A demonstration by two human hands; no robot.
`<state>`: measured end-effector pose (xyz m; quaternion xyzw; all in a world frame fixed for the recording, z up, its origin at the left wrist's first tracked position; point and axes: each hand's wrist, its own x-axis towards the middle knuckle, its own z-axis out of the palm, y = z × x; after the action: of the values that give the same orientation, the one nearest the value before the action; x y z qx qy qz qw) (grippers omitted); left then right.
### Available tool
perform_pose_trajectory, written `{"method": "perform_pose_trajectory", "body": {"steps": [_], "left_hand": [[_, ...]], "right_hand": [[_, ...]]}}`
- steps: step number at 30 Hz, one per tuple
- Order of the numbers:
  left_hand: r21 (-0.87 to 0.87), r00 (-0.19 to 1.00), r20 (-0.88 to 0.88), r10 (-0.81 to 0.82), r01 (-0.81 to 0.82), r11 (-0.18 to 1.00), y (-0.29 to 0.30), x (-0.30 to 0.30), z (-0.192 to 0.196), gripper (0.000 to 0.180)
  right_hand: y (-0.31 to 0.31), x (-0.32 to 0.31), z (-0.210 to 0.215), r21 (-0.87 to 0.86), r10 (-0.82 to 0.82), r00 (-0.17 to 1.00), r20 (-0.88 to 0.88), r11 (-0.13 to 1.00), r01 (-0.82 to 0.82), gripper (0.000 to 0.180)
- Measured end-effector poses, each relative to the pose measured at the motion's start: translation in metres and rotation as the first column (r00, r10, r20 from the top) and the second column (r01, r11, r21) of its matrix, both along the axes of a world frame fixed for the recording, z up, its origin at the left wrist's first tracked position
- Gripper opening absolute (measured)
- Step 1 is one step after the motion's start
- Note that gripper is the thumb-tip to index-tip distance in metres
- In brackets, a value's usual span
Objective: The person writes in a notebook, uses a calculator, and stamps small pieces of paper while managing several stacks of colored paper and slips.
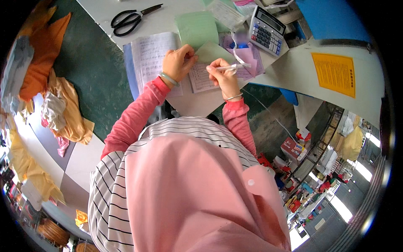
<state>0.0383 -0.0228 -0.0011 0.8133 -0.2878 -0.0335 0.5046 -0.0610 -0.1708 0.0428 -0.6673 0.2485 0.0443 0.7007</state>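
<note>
My right hand (pixel 223 80) is closed around a clear-and-white pen (pixel 228 67) and rests over a printed form pad (pixel 201 79). My left hand (pixel 178 63), fingers curled, lies where the pad meets an open notebook (pixel 147 52) of handwritten pages. Its fingertips are at the edge of a green sheet (pixel 211 53) on the pad; whether they pinch anything is hidden. Behind the left hand a larger green sheet (pixel 196 28) lies on the white table (pixel 189 104). Pink and purple slips (pixel 247 59) are beside my right hand.
Black-handled scissors (pixel 128 21) lie at the table's far left. A calculator (pixel 267 31) stands at the far right, near loose papers. An orange notice (pixel 334 74) is on a white surface to the right. Orange and yellow fabric (pixel 67 105) heaps at the left; a red box (pixel 292 148) sits below right.
</note>
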Motion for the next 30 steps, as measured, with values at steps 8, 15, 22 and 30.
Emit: {"method": "perform_pose_trajectory", "body": {"steps": [8, 15, 22, 30], "left_hand": [[-0.215, 0.998, -0.004, -0.057, 0.055, 0.975, 0.001, 0.003, -0.003, 0.019], [0.036, 0.993, 0.080, -0.085, 0.083, 0.996, 0.005, 0.005, -0.014, 0.022], [0.019, 0.998, 0.038, -0.044, 0.043, 0.999, 0.003, 0.003, -0.009, 0.022], [0.040, 0.997, 0.070, -0.027, 0.024, 0.999, 0.004, 0.004, -0.009, 0.023]], "right_hand": [[0.006, 0.010, -0.037, -0.385, -0.055, 0.962, 0.268, 0.909, 0.159, 0.018], [0.013, 0.010, -0.047, -0.523, -0.088, 0.894, 0.439, 0.784, 0.334, 0.024], [0.013, 0.011, -0.050, -0.599, -0.035, 0.894, 0.448, 0.730, 0.329, 0.022], [0.017, 0.015, -0.048, -0.687, 0.019, 0.916, 0.401, 0.667, 0.287, 0.023]]}}
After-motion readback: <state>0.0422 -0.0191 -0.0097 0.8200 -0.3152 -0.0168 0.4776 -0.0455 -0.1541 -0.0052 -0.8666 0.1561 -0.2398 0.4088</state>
